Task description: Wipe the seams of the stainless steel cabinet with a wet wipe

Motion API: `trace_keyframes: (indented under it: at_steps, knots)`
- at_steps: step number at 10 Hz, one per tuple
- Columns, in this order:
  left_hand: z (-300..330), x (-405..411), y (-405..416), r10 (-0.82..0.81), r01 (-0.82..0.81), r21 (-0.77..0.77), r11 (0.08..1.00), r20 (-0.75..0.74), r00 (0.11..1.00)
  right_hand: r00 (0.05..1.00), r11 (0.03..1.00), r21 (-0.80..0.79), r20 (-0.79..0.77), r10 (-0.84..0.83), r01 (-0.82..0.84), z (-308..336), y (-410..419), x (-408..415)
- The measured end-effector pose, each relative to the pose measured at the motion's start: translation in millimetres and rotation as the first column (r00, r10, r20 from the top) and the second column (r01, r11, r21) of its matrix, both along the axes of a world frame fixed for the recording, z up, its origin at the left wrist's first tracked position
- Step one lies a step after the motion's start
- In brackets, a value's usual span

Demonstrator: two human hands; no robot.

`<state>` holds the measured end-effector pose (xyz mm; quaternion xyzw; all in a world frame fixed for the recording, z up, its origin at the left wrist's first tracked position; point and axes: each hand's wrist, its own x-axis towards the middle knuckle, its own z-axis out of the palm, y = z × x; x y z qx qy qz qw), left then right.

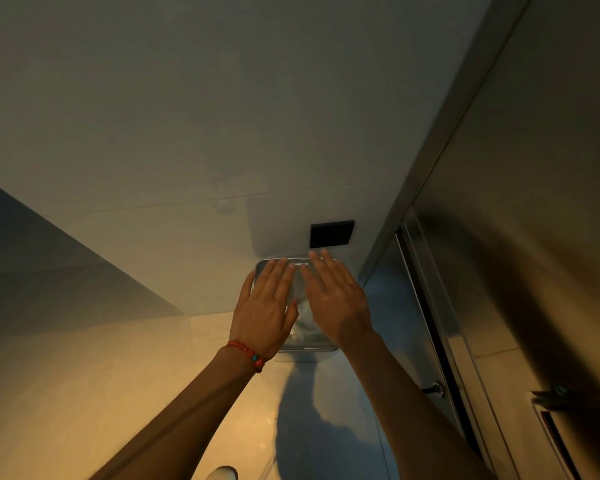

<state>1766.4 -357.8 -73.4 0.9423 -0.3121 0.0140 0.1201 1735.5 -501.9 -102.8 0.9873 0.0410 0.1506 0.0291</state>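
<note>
Hands come to two, and under them we count one metal tray (305, 347), one black wall plate (331, 233) above it, and one stainless steel cabinet (520, 237) running up the right side. Our left hand (267, 306) lies spread over the tray, fingers straight, thumb out past the tray's left edge; a red bead bracelet (246, 354) circles its wrist. Our right hand (336, 296) is just beside it, fingers straight and together, their tips near the lower edge of the black plate. Neither hand grips anything; whether the palms touch the tray or hover over it we cannot tell. Something pale and crumpled (305, 327) shows in the tray between the two hands; we cannot say if it is the wipe. The tray stands on a pale worktop (343, 427) against the wall (187, 116), close to the cabinet's side. The cabinet's door seam (426, 306) runs down its front, with a small knob (436, 388) and a handle (575, 398) lower down. Warm yellow light falls on the floor (84, 393) at left, and the room is dim.
</note>
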Motion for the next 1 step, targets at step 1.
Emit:
trace_keyframes:
  at_steps: [1]
  knots:
    - [0.5,1.6,2.1,0.038,-0.036,0.026,0.999,-0.07,0.997,0.995,0.998,-0.003,0.084,-0.055,0.056,2.0,3.6,-2.4]
